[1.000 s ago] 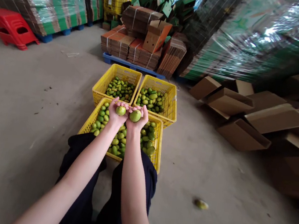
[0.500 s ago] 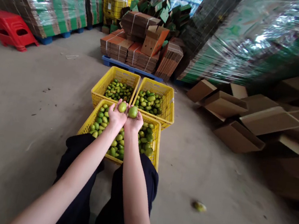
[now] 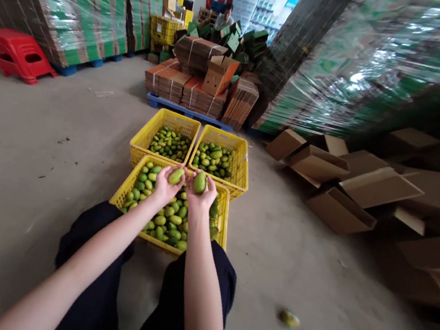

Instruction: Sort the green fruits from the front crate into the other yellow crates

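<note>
Head camera view shows us two bare hands held over the rear part of a yellow plastic crate with perforated walls (image 3: pixel 222 209), which we call the near crate. Our left hand (image 3: pixel 164 185) is turned up, its fingers curled around a yellow-green, smooth oval fruit (image 3: pixel 176 176). Our right hand (image 3: pixel 201 200), just beside it, grips a darker green, rounded fruit (image 3: pixel 200 182), standing upright between thumb and fingers. Both of these fruits are above the near crate, and below them we see many loose green and yellowish oval fruits (image 3: pixel 161 220) lying inside it.

Behind the near crate stand two more yellow plastic crates, a rear left crate (image 3: pixel 140 135) and a rear right crate (image 3: pixel 239 173), both partly filled with similar fruits. Further behind it, a blue pallet (image 3: pixel 186 112) carries strapped bundles of flat brown cardboard (image 3: pixel 169 78). To the right of the near crate we notice a heap of open brown cardboard boxes (image 3: pixel 345 174), and, nearer to us, one blurred yellow-green fruit (image 3: pixel 289 319) on the grey floor (image 3: pixel 265 248). Far to its left stands a red plastic stool (image 3: pixel 20 55).
</note>
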{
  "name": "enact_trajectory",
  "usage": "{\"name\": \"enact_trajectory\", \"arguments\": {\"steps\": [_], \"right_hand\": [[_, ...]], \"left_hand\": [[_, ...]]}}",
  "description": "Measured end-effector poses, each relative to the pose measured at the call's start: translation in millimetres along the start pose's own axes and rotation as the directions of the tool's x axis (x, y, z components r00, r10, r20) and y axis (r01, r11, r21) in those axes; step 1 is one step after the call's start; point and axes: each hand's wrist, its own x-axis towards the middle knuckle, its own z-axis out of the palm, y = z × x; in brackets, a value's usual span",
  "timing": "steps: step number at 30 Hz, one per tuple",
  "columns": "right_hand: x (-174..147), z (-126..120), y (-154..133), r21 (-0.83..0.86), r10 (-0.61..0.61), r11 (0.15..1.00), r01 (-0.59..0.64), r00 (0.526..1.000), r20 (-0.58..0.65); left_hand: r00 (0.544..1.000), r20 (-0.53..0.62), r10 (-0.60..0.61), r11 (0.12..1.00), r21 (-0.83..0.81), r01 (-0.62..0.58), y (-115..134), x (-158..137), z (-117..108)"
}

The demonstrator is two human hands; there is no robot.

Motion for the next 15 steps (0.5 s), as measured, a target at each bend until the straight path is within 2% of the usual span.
{"name": "enact_trajectory", "arguments": {"steps": [3, 6, 8, 10, 13, 15], "right_hand": [[-0.2, -13.9, -27.8, -0.101, 0.002, 0.995, -0.010, 0.997, -0.081], [-5.8, -29.6, -54.9, -0.137, -0.016, 0.991, 0.002, 0.994, -0.107], [-12.3, -41.0, -66.0, -0.185, -0.022, 0.983, 0.005, 0.996, -0.090], [-19.7, -53.1, -68.1, -0.237, -0.016, 0.971, -0.002, 0.997, -0.076], [-31.1, -71.8, -54.4, -0.298, 0.032, 0.952, -0.064, 0.993, -0.111], [-39.3, -83.9, -38.4, -0.339, 0.105, 0.929, -0.148, 0.984, -0.144]], "left_hand": [[0.991, -0.033, -0.126, 0.962, 0.241, 0.130, -11.7, -12.0, -32.2], [0.955, -0.099, -0.279, 0.848, 0.441, 0.294, -18.4, -37.7, -72.0], [0.930, -0.159, -0.331, 0.764, 0.533, 0.363, -14.2, -55.4, -96.4], [0.905, -0.207, -0.372, 0.681, 0.602, 0.418, -3.7, -70.2, -114.8], [0.870, -0.260, -0.418, 0.567, 0.674, 0.474, 11.5, -90.5, -129.4], [0.880, -0.299, -0.369, 0.501, 0.734, 0.460, 13.3, -105.4, -131.5]]}}
